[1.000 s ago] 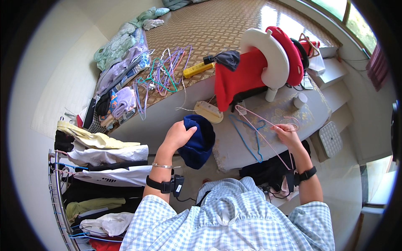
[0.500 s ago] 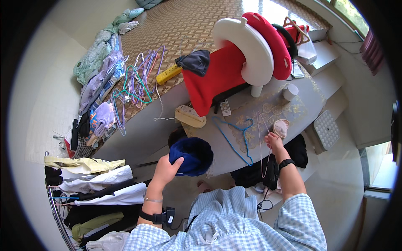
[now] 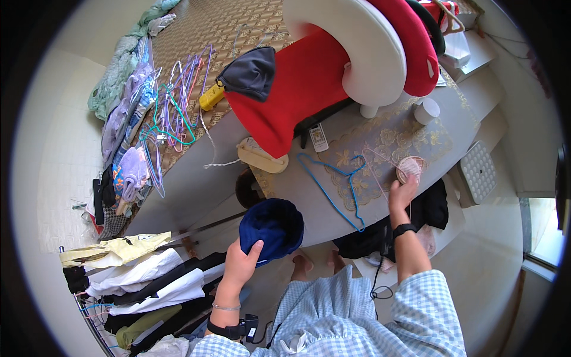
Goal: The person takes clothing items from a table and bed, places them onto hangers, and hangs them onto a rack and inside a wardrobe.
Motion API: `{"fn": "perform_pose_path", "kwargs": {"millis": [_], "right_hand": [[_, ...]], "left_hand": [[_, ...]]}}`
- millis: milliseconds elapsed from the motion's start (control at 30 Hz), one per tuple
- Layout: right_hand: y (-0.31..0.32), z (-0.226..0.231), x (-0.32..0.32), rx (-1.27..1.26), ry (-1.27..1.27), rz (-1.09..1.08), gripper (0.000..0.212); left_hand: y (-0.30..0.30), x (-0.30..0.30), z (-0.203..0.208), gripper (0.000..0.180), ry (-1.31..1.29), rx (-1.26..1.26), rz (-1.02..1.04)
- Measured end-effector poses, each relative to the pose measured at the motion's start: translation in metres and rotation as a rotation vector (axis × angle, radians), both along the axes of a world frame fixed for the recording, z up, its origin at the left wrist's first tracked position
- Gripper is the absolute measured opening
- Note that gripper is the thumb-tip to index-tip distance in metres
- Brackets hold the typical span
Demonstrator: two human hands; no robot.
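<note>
Navy-blue fabric shows in the head view: a soft cap (image 3: 272, 231), hollow side up, hangs just off the near edge of the grey table (image 3: 285, 187), gripped at its near side by the left hand (image 3: 242, 259). The thumb presses on the cloth; the other fingers are mostly hidden behind it.

The right hand (image 3: 403, 193) reaches over the table's near edge, fingers extended at a small round pink item (image 3: 410, 168). Beside them lies a thin pink hanger (image 3: 380, 156); whether the fingers grasp either one, I cannot tell. A blue hanger (image 3: 351, 174) rests flat on the table between the two hands, touching neither.

Farther back on the table are a white remote control (image 3: 318, 137) and a white cylinder (image 3: 426, 111). A red cloth (image 3: 291, 89) spreads beside a white curved cushion (image 3: 375, 47). At the lower left, garments (image 3: 140, 268) hang on a metal rack.
</note>
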State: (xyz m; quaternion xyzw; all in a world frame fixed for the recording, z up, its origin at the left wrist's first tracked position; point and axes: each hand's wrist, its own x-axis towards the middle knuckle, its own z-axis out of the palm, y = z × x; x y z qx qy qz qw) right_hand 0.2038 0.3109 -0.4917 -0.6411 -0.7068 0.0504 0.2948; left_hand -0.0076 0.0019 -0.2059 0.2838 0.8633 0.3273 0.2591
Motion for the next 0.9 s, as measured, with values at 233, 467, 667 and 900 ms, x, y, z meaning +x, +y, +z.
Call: {"fn": "perform_pose_path", "kwargs": {"millis": [233,467,667,900], "right_hand": [[-0.071,-0.021,-0.043,-0.655,-0.06,0.349,0.032],[-0.057,-0.061,-0.059,-0.743,-0.292,0.423,0.024],[-0.063,-0.045,-0.082,-0.942,-0.081,0.397,0.025],[-0.09,0.063,-0.09,-1.026,0.339,0.508,0.04]], "left_hand": [[0.012,0.008,-0.016,0.033,-0.061,-0.031,0.006],[0.006,0.012,-0.022,0.033,-0.066,-0.051,0.029],[0.002,0.014,-0.025,0.032,-0.106,-0.031,0.077],[-0.004,0.007,-0.012,0.032,-0.039,-0.062,0.037]]}}
